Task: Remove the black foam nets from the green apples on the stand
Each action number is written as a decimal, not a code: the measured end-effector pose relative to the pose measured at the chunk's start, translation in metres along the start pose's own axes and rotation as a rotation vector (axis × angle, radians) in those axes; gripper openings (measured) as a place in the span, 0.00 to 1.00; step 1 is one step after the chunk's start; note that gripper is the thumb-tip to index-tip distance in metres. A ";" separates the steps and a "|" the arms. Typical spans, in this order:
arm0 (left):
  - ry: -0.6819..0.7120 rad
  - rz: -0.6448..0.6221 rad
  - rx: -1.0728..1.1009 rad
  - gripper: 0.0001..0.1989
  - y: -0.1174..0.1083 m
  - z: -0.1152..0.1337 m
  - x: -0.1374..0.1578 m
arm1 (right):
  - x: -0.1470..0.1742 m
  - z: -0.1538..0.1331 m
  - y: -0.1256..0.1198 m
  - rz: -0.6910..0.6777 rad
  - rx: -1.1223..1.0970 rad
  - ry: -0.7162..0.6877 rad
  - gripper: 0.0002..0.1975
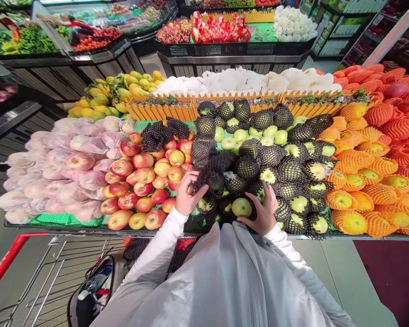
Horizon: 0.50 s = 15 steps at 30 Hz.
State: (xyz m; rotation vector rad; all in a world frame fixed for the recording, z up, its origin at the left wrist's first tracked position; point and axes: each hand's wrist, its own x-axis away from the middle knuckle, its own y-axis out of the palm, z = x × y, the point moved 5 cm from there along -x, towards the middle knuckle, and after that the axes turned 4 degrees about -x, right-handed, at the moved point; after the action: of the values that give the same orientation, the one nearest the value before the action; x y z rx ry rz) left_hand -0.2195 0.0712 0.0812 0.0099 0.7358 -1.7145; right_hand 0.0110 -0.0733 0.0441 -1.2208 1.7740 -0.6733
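My left hand point(188, 194) pinches a dark foam net sleeve point(211, 171), blurred and seemingly without fruit in it, above the apple display. My right hand point(263, 210) has its thumb and a finger about the right side of a bare green apple point(241, 207), near the front edge; its other fingers are raised. Around it lie green apples in black foam nets point(245, 167), with several bare green apples point(240, 135) further back. Red-yellow apples point(143, 175) are heaped left of my left hand, with loose black nets point(157, 135) on top.
Wrapped pale-pink fruit point(59, 170) lies at left, orange-netted fruit point(371, 181) at right. A low yellow fence point(170, 107) divides off white-netted fruit point(231, 81) behind. At lower left stands a shopping cart point(47, 272) with an open bag point(97, 286).
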 end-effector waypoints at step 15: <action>-0.409 -0.827 0.899 0.33 0.093 0.038 0.071 | 0.022 0.007 0.006 -0.136 -1.104 0.453 0.18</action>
State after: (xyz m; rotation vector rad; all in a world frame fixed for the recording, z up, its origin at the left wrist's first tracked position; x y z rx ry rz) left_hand -0.1441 -0.0174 0.0410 -0.0268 -0.4572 -2.5958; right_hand 0.0110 -0.0909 0.0284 -2.0188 2.5848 0.0500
